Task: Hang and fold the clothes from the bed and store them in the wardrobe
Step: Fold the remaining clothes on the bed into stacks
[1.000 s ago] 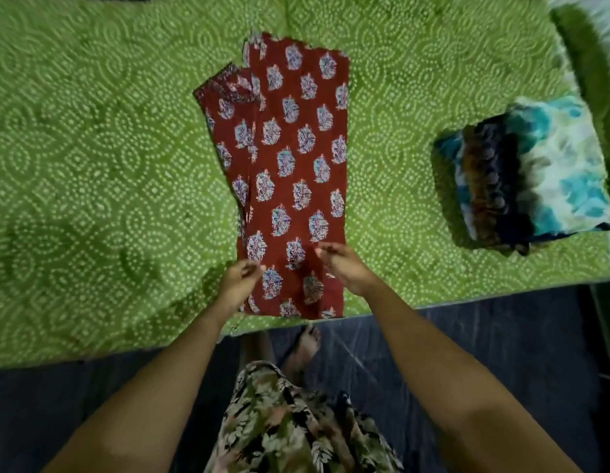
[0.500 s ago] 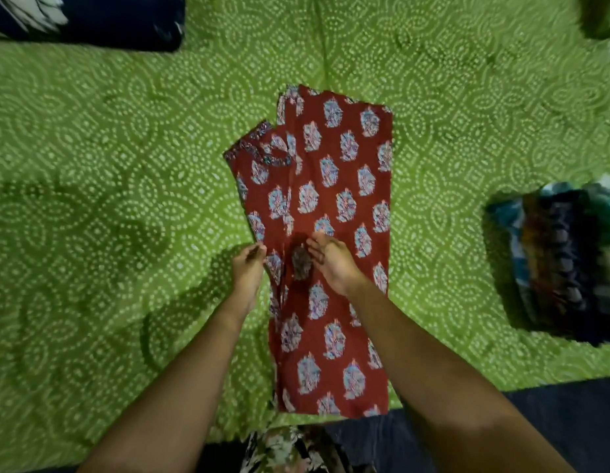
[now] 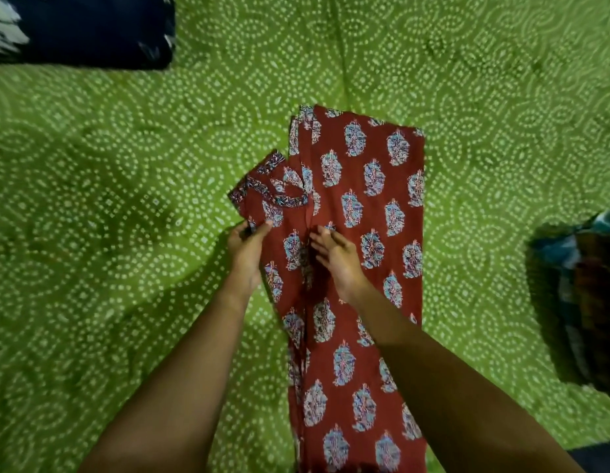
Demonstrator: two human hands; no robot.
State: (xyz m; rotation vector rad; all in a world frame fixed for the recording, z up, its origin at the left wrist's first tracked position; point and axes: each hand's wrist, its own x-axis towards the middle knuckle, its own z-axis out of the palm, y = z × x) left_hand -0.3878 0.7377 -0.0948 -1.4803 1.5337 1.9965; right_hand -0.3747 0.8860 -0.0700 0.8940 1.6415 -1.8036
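- Lying folded into a long strip on the green bedspread (image 3: 126, 233), the red printed garment (image 3: 365, 206) runs from the frame's centre to its bottom edge.
- The left hand (image 3: 247, 252) pinches the garment's left edge, fingers curled on the cloth.
- The right hand (image 3: 337, 259) rests flat on the middle fold, fingers straight and slightly spread, gripping nothing.
- A folded stack (image 3: 585, 295) sits at the right edge; a dark blue cloth (image 3: 85, 29) at upper left.

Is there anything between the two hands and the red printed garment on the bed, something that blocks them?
Nothing visible does. The left hand pinches the left edge of the red printed garment, and the right hand rests on its middle with straight fingers. The folded pile lies apart on the right.
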